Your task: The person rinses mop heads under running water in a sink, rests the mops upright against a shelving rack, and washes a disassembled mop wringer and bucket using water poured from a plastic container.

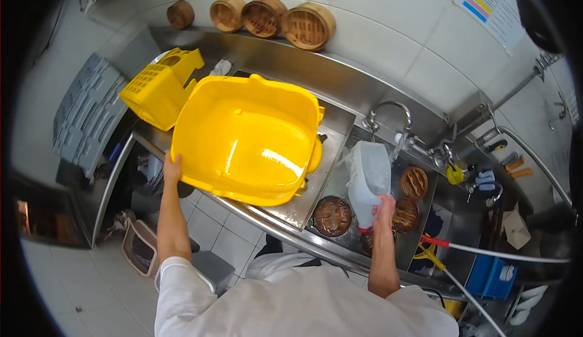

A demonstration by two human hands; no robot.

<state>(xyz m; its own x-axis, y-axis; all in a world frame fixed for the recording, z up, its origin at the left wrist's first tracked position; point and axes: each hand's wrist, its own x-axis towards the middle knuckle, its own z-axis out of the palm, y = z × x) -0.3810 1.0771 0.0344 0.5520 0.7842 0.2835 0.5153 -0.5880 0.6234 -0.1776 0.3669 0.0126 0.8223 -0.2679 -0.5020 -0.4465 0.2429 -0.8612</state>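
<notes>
A large yellow mop bucket [243, 136] tilts with its wide opening toward me over the steel counter. My left hand [172, 169] is closed on its lower left rim. In the sink, my right hand [383, 210] grips a translucent plastic jug [368, 173] near its handle. The jug's red-capped neck points toward me and its wide end lies below the curved faucet [395, 107]. Round bamboo steamers lie around the jug, among them one steamer [333, 216] on the left and another steamer [414, 182] on the right.
A yellow mop wringer [159, 91] stands left of the bucket. More bamboo steamers [308, 26] lean along the back ledge. Two long poles, one with a red end [435, 240], cross the right side. Knives [516, 164] hang on the right wall.
</notes>
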